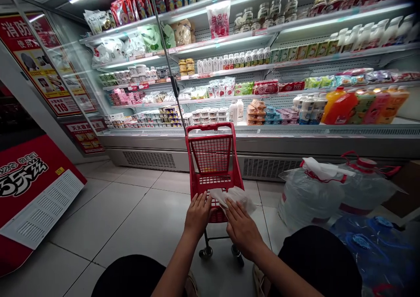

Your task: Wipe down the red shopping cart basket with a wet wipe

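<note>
A small red shopping cart [211,141] with lattice walls stands upright on the floor between my knees. My left hand [198,214] is on the cart's near left edge, its fingers laid over the rim and its thumb close to the cloth. A thin white cloth or wipe [247,197], crumpled, lies across the near right part of the cart. My right hand [241,227] is closed on this wipe, with extended fingers pressing it against the cart's rim. The underside of both hands is hidden.
A refrigerated display shelf [278,144] with bottles, cups and bags runs behind the cart. Large bagged water jugs [308,196] and blue water bottles [364,249] stand at the right. A red freezer cabinet [36,196] is at the left, on the tiled floor [131,214].
</note>
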A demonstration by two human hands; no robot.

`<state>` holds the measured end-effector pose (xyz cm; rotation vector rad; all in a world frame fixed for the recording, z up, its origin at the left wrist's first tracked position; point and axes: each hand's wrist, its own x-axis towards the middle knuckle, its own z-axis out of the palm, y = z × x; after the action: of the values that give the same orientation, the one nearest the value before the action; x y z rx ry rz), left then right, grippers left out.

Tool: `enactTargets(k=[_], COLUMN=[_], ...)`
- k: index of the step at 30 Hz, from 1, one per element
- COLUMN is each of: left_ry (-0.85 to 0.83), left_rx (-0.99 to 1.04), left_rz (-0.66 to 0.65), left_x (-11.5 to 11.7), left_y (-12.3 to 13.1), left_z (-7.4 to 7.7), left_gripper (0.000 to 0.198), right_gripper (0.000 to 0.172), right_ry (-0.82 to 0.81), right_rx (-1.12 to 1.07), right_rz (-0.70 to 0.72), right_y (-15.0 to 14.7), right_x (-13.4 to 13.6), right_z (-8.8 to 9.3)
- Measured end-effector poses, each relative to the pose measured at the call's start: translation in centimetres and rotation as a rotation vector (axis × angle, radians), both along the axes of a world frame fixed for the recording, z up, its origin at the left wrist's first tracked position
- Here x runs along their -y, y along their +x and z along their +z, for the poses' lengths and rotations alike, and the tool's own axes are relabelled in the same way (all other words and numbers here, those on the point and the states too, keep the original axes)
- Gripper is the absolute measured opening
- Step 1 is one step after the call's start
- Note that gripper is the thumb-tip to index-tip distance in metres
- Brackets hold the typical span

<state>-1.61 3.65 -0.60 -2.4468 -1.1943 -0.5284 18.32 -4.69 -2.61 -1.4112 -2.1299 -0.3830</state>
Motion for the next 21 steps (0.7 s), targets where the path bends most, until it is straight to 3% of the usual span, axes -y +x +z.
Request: enactTargets(k=[3,9,11,15,18,21], left_ry=[0.006,-0.003,-0.004,-0.002,-0.025,-0.066], left_rx=[-0.009,0.070,0.082,0.103,0.117,0.095], left_rz=[0.031,0.028,0.013,-0.033,-0.059,-0.088], left_x=[0.3,1.3,1.4,1.3,1.7,2.4], left_y=[1.0,2.3,2.6,3.3,3.5,3.0], left_z=[-0.2,-0.2,-0.1,0.1,0.2,0.5], left_gripper=[0.046,0.058,0.057,0.051,0.048,0.046], right_gripper=[0.070,0.072,0.069,0.065,0.066,0.069], right_ry=[-0.001,0.000,-0.007,0.006,0.009,0.003], right_rx=[0.028,0.065,0.059,-0.002,-0.008,0.036], right_rz=[0.029,-0.072,-0.104,-0.131,-0.053,0.051], right_y=[0.4,7.2,8.1,5.5,2.8,2.9], right_x=[-0.4,-1.0,-1.5,-1.5,-0.5,0.3], right_z=[0.1,-0.3,-0.3,-0.6,-0.6,-0.3])
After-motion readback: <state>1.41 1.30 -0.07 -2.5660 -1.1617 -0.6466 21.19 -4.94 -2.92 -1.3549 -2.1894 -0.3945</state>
